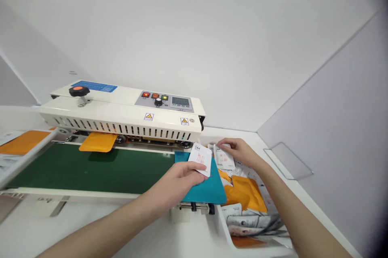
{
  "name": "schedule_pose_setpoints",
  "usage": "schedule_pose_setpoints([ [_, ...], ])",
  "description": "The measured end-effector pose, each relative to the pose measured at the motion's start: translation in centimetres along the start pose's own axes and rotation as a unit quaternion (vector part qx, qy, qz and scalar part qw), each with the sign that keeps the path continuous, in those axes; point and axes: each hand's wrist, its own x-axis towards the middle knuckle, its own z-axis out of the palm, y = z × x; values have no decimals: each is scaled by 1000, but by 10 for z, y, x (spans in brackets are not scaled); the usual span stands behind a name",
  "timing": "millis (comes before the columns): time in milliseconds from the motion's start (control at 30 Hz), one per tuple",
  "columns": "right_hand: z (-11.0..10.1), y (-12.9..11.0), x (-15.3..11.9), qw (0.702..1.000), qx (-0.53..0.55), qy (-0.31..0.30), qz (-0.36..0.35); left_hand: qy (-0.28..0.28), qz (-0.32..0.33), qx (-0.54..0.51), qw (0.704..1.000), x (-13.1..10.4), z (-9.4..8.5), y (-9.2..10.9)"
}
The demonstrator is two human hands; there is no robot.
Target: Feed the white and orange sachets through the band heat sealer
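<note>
My left hand (182,177) is closed on a white sachet (200,156) with red print, held over the teal plate (209,189) at the right end of the green conveyor belt (100,169). Farther right, my right hand (241,151) pinches the upper edge of another white sachet (224,159) above a white bin (223,229). Orange pouches (247,193) and several white sachets lie in the bin below it. Inside the band sealing machine (127,112), an orange pouch (98,142) sticks out over the belt.
A black knob with an orange cap (79,90) tops the sealer, and its control panel (165,100) has lit switches. At the left, a white tray (30,167) holds an orange pouch (26,142). A bent wire stand (287,161) leans against the right wall.
</note>
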Motion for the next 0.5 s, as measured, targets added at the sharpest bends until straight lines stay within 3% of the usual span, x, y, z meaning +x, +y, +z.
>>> schedule_pose_setpoints([
  [133,2,3,1,999,21,-36,9,-9,5,-18,1000,2,0,-3],
  [500,2,6,2,997,-16,-67,24,-5,1,-12,1000,5,-3,-5],
])
